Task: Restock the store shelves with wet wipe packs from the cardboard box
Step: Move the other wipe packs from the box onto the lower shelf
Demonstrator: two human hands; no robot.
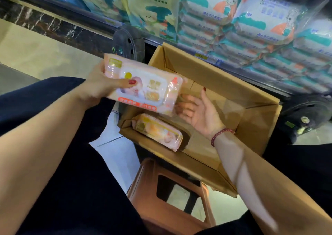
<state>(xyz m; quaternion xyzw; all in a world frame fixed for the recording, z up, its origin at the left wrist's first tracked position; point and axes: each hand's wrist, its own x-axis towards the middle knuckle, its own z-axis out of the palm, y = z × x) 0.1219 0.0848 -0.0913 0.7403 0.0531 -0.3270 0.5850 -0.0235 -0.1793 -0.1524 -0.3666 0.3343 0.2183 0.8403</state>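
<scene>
**Box nearly empty, one pack in hand**

Left hand [99,88] grips a pink pack [143,85] by its end, thumb on top, above the box [215,76]. Right hand [199,112] is spread palm up, holding nothing, just beside the pack's other end. A second pack [158,132] lies in the box's near corner, and the rest shows bare cardboard, so probably two left to place. Shelf [201,56] behind is already stacked. Packs are soft glossy film, pillow-shaped, with a flat lid panel; the box is matte, flaps up
</scene>
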